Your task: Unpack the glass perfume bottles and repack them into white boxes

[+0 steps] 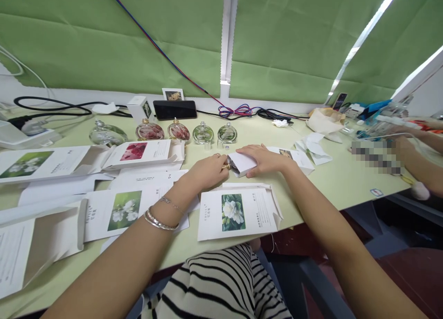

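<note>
A small white box (pixel 243 163) lies on the table with its end facing my left hand. My right hand (pixel 265 160) is closed over it, fingers across the top and thumb along the near side. My left hand (pixel 212 171), with bracelets at the wrist, has its fingers curled together at the box's left end. A bit of gold and something dark show by those fingertips, too small to name. Just in front of my hands lies a flat white carton (pixel 258 217) with a white flower picture. Behind them stand glass bottles with green contents (pixel 227 133).
Several more cartons (pixel 145 152) cover the left side. Round bottles with red contents (pixel 149 131), a phone (pixel 175 109) and a small upright box (pixel 140 108) stand at the back. Crumpled paper (pixel 313 148) and coiled cables (pixel 273 115) lie rightward. Another person's arm (pixel 415 160) reaches in at far right.
</note>
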